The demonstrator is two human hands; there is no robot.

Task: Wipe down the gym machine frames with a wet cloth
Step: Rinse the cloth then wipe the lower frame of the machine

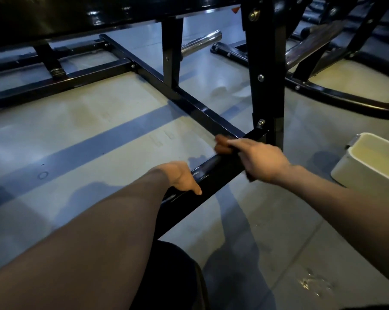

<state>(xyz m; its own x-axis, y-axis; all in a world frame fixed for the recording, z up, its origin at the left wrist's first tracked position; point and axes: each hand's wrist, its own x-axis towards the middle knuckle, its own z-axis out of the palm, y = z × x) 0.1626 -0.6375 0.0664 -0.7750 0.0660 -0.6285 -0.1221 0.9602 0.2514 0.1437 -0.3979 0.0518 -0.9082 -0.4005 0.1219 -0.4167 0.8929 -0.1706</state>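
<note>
A black gym machine frame lies low over the floor, with a long base bar (202, 115) running from far left to the near corner by a black upright post (267, 86). My left hand (182, 177) grips the near base bar (213, 175), thumb over its top edge. My right hand (258, 159) holds a brown cloth (221, 145) against the bar at the corner joint below the post. The cloth is blurred and mostly hidden by my fingers.
A white bucket (367, 162) stands on the floor at the right. A chrome bar (202, 42) and another black machine frame (336, 99) sit behind the post. The grey floor shows wet patches near the bottom right.
</note>
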